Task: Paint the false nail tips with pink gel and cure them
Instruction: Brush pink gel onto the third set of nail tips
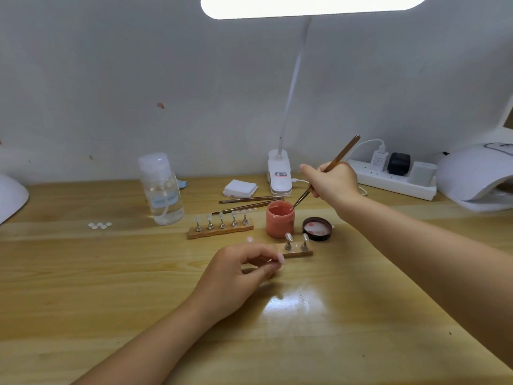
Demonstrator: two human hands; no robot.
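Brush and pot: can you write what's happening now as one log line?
right hand: holds brush, tip in pink pot | left hand: pinches nail tip | lid: off, beside pot

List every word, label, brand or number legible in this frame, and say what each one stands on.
None can be read in full.
Lamp clip: a small label with red and dark print, too blurred to read.
White charger in the power strip: fine grey print, too small to read.
Clear bottle: a pale blue band, no legible text.
Nail lamp: a dark mark on top, cut off by the frame edge.
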